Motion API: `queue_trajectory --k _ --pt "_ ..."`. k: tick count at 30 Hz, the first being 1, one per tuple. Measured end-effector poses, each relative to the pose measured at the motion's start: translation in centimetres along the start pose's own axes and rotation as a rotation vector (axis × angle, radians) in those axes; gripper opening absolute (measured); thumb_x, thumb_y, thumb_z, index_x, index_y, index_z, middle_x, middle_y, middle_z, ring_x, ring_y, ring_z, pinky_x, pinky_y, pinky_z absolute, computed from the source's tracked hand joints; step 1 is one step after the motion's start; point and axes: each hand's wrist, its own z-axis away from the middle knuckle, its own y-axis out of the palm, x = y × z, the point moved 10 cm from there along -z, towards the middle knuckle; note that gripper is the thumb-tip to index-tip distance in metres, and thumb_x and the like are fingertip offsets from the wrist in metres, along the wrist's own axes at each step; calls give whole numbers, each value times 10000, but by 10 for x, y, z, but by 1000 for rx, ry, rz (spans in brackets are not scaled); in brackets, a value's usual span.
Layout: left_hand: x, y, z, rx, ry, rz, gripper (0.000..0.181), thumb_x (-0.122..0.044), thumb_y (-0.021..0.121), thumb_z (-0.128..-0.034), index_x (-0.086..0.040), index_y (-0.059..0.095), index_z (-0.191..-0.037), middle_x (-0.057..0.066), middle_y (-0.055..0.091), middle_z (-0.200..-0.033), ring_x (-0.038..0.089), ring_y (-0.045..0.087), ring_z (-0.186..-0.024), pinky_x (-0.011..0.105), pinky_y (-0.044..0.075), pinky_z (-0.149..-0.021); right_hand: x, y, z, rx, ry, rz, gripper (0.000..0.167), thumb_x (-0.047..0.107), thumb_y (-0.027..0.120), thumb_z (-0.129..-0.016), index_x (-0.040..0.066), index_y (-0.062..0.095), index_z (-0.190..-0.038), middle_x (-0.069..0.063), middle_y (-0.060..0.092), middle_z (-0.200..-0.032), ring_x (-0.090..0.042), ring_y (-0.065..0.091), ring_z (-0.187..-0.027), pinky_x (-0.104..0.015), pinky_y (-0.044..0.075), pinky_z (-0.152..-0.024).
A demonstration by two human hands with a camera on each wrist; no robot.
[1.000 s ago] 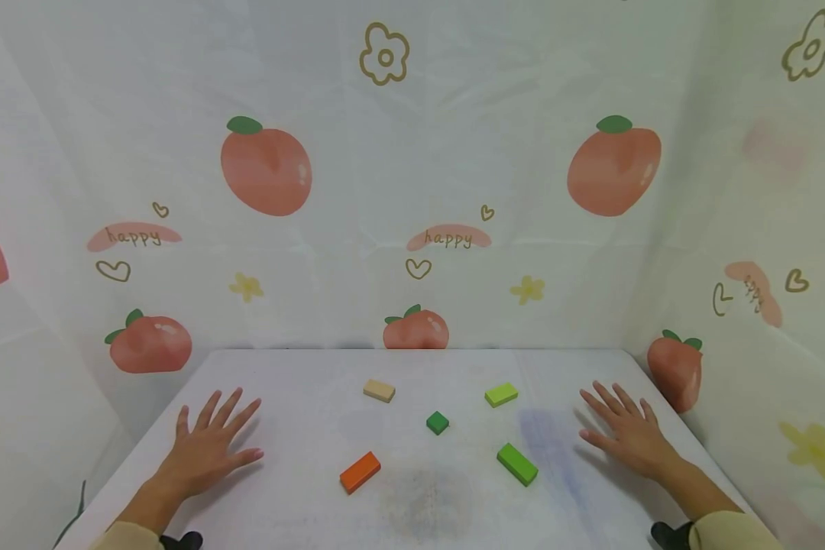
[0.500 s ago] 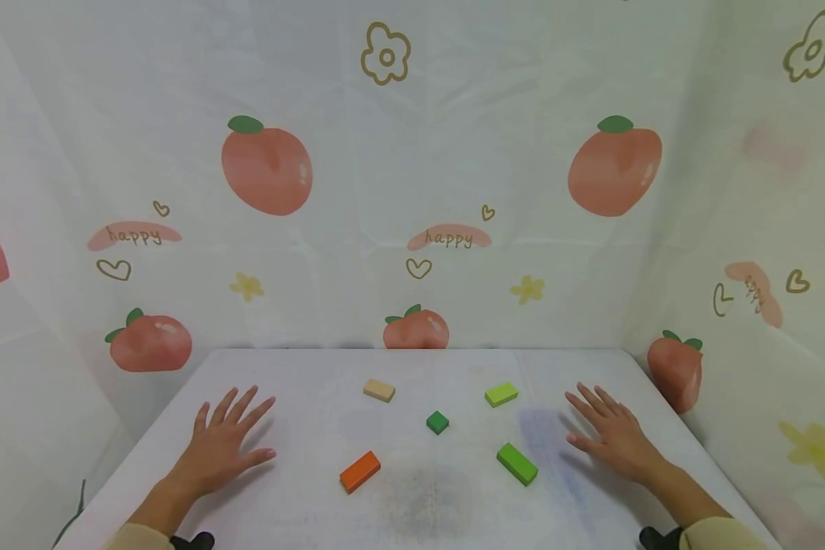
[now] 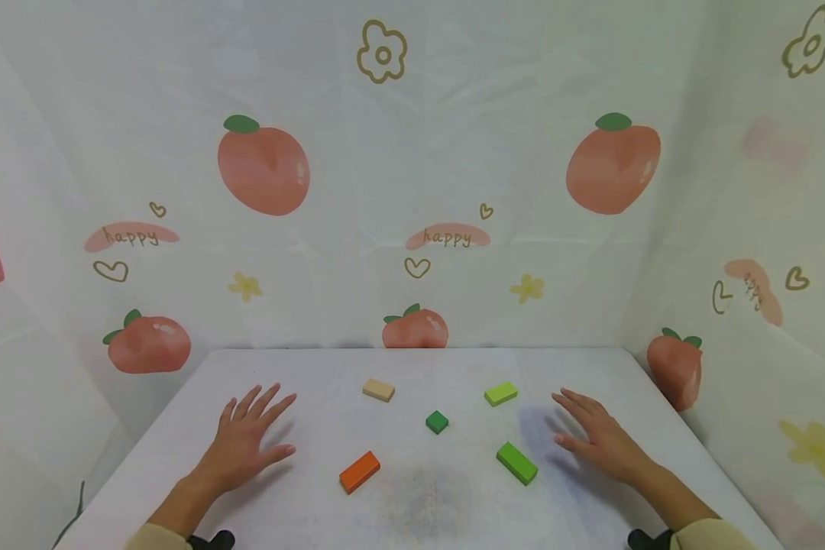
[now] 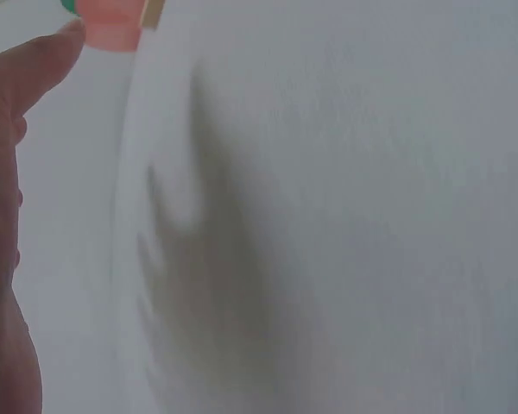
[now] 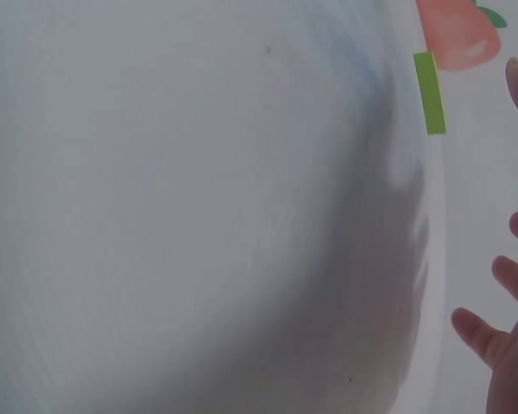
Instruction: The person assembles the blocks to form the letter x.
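Note:
My left hand (image 3: 242,451) hovers over the left of the table with fingers spread, holding nothing; the orange block (image 3: 360,472) lies to its right. Over the right side is my right hand (image 3: 605,439), fingers extended and nothing in them. The green block (image 3: 517,464) and the yellow-green block (image 3: 501,393) are the nearest to it. A small dark green cube (image 3: 437,422) sits mid-table, with a beige block (image 3: 379,390) farther back. In the right wrist view a green block (image 5: 430,93) shows near the fingers. The left wrist view catches a sliver of a beige block (image 4: 152,14).
The white table (image 3: 302,519) has a grey smudge near its front and a bluish stain at right. A white curtain (image 3: 337,168) printed with peaches stands behind the table and along both sides. Dark wrist straps (image 3: 213,541) sit at the cuffs.
Both hands have moved inward over the table, the left one to the right and the right one to the left. The blocks have stayed in place.

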Motion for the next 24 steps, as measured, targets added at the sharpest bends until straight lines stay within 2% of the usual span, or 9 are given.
queue_trajectory --k 4,9,15,18,24 --pt "-13 2 -7 8 4 49 770 -493 727 -815 -226 429 -1472 154 330 -1529 443 200 -1389 704 111 -1024 5 3 -2 12 27 -19 627 326 721 -880 88 486 -1411 -158 466 -1422 -373 406 -1270 -623 376 -925" --pt "-26 1 -13 -11 2 93 767 -433 751 -813 -214 428 -1474 152 353 -1518 429 236 -1377 687 151 -1024 5 7 -5 23 81 -56 592 306 706 -898 95 490 -1407 -140 503 -1397 -363 439 -1266 -599 383 -953" --pt "-35 0 -17 -31 -24 188 724 -339 771 -823 -179 456 -1455 139 390 -1499 392 300 -1357 684 229 -1000 5 13 -7 28 131 -68 567 315 701 -904 99 511 -1393 -107 543 -1354 -308 523 -1197 -471 510 -847" --pt "-36 1 -20 -26 -48 236 705 -320 769 -833 -187 460 -1452 115 398 -1497 364 338 -1343 675 286 -989 10 11 -9 -5 112 -74 537 294 716 -893 90 543 -1359 -85 592 -1284 -252 578 -1091 -393 525 -798" --pt "-40 3 -24 -39 -70 325 690 -269 763 -850 -177 447 -1457 92 411 -1487 349 387 -1327 629 356 -983 23 1 -15 -126 40 -107 385 154 755 -852 57 645 -1209 -70 686 -1061 -144 623 -868 -299 525 -690"
